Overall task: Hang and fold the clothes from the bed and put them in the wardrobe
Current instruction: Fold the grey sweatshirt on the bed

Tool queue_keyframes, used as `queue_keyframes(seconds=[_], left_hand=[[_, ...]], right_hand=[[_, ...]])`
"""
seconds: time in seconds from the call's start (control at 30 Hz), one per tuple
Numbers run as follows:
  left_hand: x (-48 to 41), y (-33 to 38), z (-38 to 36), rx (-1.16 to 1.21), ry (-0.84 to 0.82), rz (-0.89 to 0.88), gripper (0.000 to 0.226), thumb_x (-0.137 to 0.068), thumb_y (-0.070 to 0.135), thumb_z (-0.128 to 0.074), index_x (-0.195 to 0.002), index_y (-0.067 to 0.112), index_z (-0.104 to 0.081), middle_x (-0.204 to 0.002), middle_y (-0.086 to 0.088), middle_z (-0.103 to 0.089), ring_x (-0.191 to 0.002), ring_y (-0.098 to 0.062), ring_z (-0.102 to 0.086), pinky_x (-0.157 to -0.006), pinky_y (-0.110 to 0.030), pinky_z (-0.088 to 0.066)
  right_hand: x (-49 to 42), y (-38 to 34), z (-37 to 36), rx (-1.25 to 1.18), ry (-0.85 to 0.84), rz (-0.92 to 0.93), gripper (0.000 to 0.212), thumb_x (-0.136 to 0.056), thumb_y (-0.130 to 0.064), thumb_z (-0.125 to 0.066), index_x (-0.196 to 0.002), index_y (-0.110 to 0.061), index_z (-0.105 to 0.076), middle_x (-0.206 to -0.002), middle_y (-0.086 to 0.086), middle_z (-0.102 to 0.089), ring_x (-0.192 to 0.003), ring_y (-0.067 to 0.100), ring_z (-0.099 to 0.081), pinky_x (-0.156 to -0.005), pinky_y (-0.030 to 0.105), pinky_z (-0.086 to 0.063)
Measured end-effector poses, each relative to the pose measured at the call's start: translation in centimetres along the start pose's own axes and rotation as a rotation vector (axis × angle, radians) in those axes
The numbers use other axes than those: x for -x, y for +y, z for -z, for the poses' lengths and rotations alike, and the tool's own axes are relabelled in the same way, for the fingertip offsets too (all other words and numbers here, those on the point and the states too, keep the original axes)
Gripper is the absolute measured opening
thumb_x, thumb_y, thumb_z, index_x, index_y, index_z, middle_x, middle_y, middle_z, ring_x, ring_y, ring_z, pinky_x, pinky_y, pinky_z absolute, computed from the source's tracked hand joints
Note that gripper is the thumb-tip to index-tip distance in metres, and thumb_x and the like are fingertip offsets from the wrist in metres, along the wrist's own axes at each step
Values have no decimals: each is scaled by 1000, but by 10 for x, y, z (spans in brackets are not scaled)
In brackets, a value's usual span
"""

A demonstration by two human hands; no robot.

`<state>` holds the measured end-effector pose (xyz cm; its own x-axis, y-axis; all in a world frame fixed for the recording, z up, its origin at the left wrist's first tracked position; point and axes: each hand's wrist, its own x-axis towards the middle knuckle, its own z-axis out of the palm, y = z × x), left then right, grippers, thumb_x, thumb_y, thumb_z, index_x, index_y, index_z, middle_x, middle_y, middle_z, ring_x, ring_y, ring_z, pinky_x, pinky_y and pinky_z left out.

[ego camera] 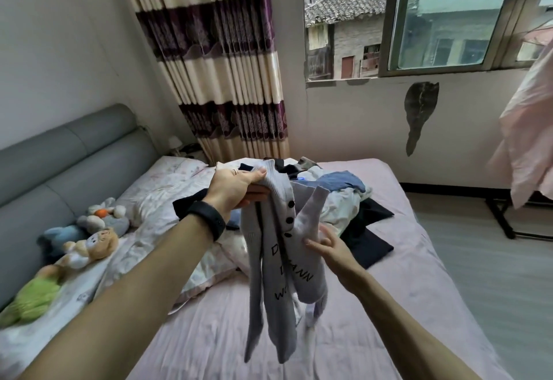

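Forearms (134, 278) nearest, stretched over bed (209, 337). Left hand (236, 189) grips collar end of grey cardigan (276, 263), hanging mid-air; clothes pile (344, 197) beyond at 12 o'clock. Right hand (332, 249) loose-fingered, touching sleeve (311, 209) at 3 o'clock side. Best: pinch second shoulder, shake flat, then fold.

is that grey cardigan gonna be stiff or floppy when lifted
Likely floppy: the cardigan hangs limp and bunched from the left hand. Probably light: that grip alone seems to carry it. Its sleeves dangle, so they may swing or snag.
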<state>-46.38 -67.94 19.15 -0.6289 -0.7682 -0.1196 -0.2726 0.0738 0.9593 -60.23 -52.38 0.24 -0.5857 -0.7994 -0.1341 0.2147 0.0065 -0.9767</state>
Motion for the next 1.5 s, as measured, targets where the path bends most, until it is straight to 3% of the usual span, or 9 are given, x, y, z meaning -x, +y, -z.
queue_keyframes(seconds=[0.13,0.27,0.4,0.6,0.8,0.9,1.07,1.27,1.5], left_hand=[[-3,-4,2,0,8,-26,25,-91,32,-72,-90,7,-74,-80,-9,-77,-71,-18,-75,-56,-16,-51],[-8,-19,26,-116,71,-93,32,-92,27,-72,-95,-5,-73,-85,-18,-76,-70,-21,-74,-59,-26,-58],[-9,-37,45,-745,314,-277,35,-89,54,-67,-87,19,-70,-78,6,-68,-72,-16,-62,-60,-25,-45],[-3,-78,27,-553,459,-327,40,-102,48,-43,-113,15,-62,-98,-14,-64,-96,-38,-62,-77,-36,-44],[8,-104,0,-260,464,-290,38,-105,45,-38,-107,14,-59,-101,-20,-69,-97,-42,-64,-85,-49,-50],[15,-114,-13,-316,357,-388,31,-104,37,-46,-105,11,-62,-92,-18,-70,-92,-40,-66,-80,-47,-51],[26,-132,-20,-443,240,-469,24,-102,35,-53,-99,15,-66,-79,-9,-69,-81,-31,-66,-73,-41,-48],[26,-150,3,-489,224,-408,25,-100,45,-51,-89,24,-59,-68,3,-60,-73,-24,-62,-64,-36,-42],[26,-163,24,-517,213,-416,33,-97,55,-48,-90,25,-59,-71,-2,-65,-74,-26,-63,-71,-41,-49]], right_hand=[[2,-9,3,170,82,137,13,-95,-28,-70,-86,-26,-80,-87,-9,-77,-87,7,-68,-71,15,-52],[-3,-24,28,181,159,144,15,-97,-35,-66,-101,-24,-76,-105,1,-77,-101,14,-71,-91,32,-57],[-5,-45,51,589,312,295,23,-100,-46,-55,-102,-25,-65,-84,2,-71,-78,23,-66,-66,34,-54],[7,-61,51,782,425,576,19,-100,-41,-56,-91,-25,-57,-70,-12,-61,-62,2,-58,-54,22,-44],[38,-41,50,203,-77,-137,36,-80,-47,-73,-108,-25,-69,-84,-3,-65,-44,11,-45,-37,19,-29],[60,7,46,414,-305,-516,21,-80,-30,-76,-88,-16,-63,-72,0,-45,-46,11,-27,-44,21,-20],[84,52,43,402,-220,-494,31,-67,-26,-83,-78,-8,-60,-63,4,-48,-52,11,-39,-51,23,-27],[90,62,56,28,-211,-408,45,-74,0,-74,-119,3,-66,-117,24,-70,-109,40,-66,-92,44,-55],[97,56,60,-109,-454,-737,66,-93,-62,-56,-135,-11,-63,-142,22,-56,-132,40,-52,-115,50,-37]])
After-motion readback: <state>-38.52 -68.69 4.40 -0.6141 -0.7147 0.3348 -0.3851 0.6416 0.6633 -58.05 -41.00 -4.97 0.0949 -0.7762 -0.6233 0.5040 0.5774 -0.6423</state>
